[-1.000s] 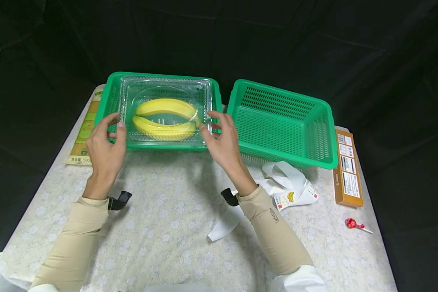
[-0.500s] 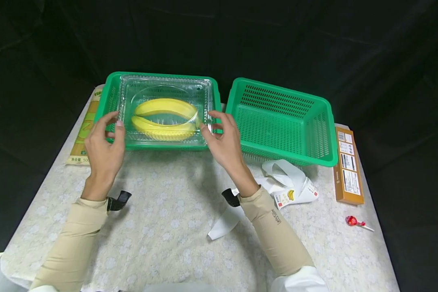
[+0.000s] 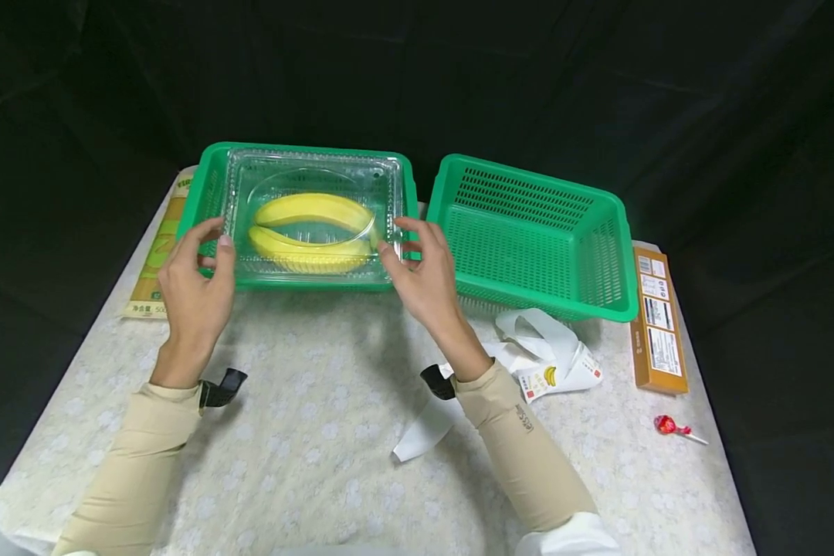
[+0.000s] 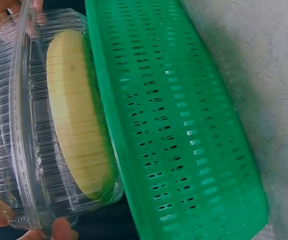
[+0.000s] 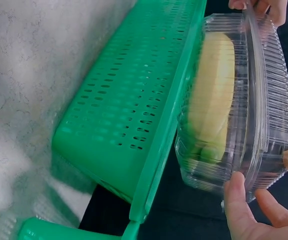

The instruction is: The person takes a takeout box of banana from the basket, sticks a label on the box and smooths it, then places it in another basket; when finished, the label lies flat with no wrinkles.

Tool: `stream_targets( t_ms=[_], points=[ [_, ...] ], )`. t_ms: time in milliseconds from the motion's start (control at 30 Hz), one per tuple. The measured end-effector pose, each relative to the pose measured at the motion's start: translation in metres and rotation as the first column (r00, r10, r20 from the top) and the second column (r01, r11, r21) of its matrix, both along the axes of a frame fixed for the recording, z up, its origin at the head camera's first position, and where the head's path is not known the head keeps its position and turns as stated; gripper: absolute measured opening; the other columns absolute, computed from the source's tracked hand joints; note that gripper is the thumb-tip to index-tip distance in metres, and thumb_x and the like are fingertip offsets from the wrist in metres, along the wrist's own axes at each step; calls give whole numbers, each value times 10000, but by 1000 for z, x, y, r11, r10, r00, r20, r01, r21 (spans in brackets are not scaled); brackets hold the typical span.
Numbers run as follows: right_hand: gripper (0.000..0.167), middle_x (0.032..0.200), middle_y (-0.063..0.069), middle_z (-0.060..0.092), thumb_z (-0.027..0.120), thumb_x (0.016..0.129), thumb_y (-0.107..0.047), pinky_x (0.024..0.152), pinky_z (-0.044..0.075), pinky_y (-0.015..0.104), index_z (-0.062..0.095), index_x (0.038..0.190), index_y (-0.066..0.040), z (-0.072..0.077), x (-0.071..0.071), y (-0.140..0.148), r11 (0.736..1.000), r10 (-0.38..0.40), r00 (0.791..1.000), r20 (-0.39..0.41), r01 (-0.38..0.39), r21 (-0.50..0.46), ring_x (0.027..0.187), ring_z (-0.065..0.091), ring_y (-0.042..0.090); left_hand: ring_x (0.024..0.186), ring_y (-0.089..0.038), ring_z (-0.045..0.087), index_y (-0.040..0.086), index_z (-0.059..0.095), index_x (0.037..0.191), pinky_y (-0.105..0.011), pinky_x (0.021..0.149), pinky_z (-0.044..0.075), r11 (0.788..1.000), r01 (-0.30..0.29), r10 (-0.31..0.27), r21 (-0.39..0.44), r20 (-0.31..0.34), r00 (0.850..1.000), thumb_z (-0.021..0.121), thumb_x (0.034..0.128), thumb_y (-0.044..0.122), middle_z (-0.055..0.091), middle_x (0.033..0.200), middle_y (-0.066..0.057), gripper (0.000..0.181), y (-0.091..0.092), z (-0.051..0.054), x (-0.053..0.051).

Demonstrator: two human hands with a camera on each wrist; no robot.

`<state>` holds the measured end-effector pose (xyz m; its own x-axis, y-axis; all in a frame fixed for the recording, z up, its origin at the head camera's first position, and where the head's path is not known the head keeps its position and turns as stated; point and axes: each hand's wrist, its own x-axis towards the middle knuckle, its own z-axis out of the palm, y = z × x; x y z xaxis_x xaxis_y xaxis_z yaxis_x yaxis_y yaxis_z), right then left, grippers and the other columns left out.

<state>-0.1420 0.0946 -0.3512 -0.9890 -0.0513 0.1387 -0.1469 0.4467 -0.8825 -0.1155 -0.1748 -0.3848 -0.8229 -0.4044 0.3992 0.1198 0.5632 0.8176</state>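
Note:
A clear plastic box (image 3: 320, 174) with a closed lid holds two yellow bananas (image 3: 313, 207). It sits over the left green basket (image 3: 211, 166), and both wrist views show it at the level of the rim. My left hand (image 3: 196, 297) grips the box's left edge between thumb and fingers. On the opposite edge, my right hand (image 3: 427, 278) pinches the rim the same way. A banana (image 4: 76, 115) shows through the box wall in the left wrist view; in the right wrist view the thumb and fingers (image 5: 236, 192) hold the box's corner.
Right of the box stands a second green basket (image 3: 528, 239) with nothing in it. White strips with a banana label (image 3: 549, 377) lie before it. An orange carton (image 3: 659, 324) and a red lollipop (image 3: 667, 424) are at the right, a yellow-green packet (image 3: 154, 270) at the left.
Both hands keep their grip on the box, which has shifted very little against the basket. The whole head view has moved slightly.

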Motion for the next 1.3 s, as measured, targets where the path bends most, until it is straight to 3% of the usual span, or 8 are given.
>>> stream_targets(
  t_ms=[700,800,1000,1300],
  points=[
    [425,1344,106,543,638,964,-276,909,565,398,588,1353,-112,-3,3,3,1000,1,1000,14,-1,15,1078,628,244,713,111,470,59,684,1271,-129,714,383,1000,0,0,9,6,1000,556,1000,230,713,1210,-163,345,3,0,2],
    [427,1353,127,540,637,963,-275,912,561,403,587,1354,-111,-1,3,3,1000,0,1000,15,0,14,1085,630,251,709,116,478,69,677,1286,-126,701,383,1000,16,-16,24,26,1000,551,1007,231,705,1229,-157,346,3,2,2],
    [428,1329,131,544,658,946,-253,913,564,406,594,1342,-105,2,5,3,1000,4,999,39,-4,-6,1081,647,261,640,91,578,150,645,1339,-147,549,391,991,85,-96,107,100,990,546,1015,239,678,1263,-99,350,-1,12,7],
    [416,1308,110,543,659,951,-255,905,563,408,597,1342,-128,2,13,8,1000,27,998,59,-27,-17,1081,657,255,591,90,558,150,655,1326,-164,517,370,993,92,-102,68,153,983,555,1004,226,694,1230,-92,345,-4,14,16]
  ],
)
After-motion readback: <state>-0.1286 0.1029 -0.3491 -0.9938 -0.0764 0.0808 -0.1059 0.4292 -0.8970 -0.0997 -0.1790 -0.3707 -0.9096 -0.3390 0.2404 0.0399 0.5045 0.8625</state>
